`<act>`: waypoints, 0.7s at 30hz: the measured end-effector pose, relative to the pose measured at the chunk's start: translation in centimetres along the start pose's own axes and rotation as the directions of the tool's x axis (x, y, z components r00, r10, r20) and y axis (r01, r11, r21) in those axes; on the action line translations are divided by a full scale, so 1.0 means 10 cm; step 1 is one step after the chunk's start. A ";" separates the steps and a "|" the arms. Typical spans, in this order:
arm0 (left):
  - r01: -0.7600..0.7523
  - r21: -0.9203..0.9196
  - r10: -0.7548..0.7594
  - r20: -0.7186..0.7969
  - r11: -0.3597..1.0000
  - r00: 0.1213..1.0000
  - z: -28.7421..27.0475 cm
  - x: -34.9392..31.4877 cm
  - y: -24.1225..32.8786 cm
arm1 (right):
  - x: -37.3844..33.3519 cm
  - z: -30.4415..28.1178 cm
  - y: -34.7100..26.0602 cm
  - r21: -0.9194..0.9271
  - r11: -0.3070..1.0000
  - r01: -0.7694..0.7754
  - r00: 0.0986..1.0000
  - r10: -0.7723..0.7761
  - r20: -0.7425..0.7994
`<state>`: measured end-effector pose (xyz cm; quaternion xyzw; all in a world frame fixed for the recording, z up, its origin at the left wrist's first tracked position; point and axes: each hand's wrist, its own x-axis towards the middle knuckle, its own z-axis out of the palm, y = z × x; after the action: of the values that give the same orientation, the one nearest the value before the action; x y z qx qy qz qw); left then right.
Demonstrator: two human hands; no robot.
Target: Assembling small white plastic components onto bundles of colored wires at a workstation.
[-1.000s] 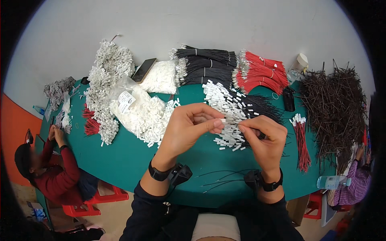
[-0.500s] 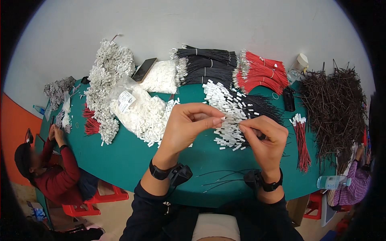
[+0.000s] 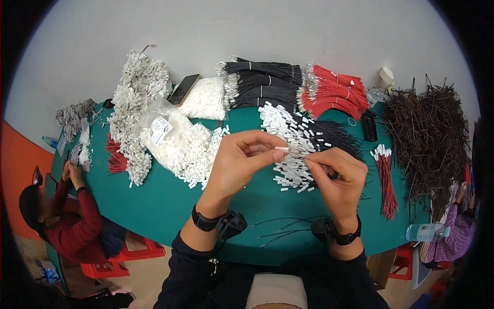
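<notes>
Between the thumb and index finger of my left hand (image 3: 247,154) is a small white plastic connector housing (image 3: 281,149). Facing it, a short distance to the right, my right hand (image 3: 337,172) is pinched on a thin wire, mostly hidden by the fingers. Behind and below both hands spreads a pile of black wires with white connector housings (image 3: 285,121). Left of my left hand, loose white housings (image 3: 193,165) spill from a clear plastic bag (image 3: 160,116). A few loose black wires (image 3: 288,221) lie on the table between my wrists.
Bundled black wires (image 3: 267,82) and red wires (image 3: 337,95) lie along the back of the green table (image 3: 154,206). Right are a red wire bundle (image 3: 386,185), a dark wire heap (image 3: 427,139) and a bottle (image 3: 424,233). A phone (image 3: 184,89) rests at the back. People sit at both sides.
The white housing now shows more fully between my left fingertips. My right hand has shifted very slightly left, and the rest looks the same.
</notes>
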<state>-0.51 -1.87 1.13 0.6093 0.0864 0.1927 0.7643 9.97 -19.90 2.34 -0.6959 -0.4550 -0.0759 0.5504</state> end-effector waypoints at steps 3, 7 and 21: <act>0.007 -0.001 -0.007 0.008 1.000 1.000 0.00 0.01 -0.01 | 0.00 0.00 0.00 -0.009 1.000 0.007 1.000 -0.007 -0.002; 0.034 -0.001 -0.034 0.016 0.999 0.999 0.00 0.00 0.01 | 0.01 0.01 -0.01 -0.007 1.000 0.000 1.000 0.000 0.001; 0.017 0.046 -0.021 0.094 0.999 0.995 -0.01 0.00 -0.01 | -0.01 0.00 0.00 -0.009 1.000 0.013 1.000 -0.013 0.018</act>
<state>-0.55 -1.75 1.05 0.6338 0.0601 0.1542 0.7556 9.89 -19.95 2.30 -0.6962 -0.4638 -0.0753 0.5426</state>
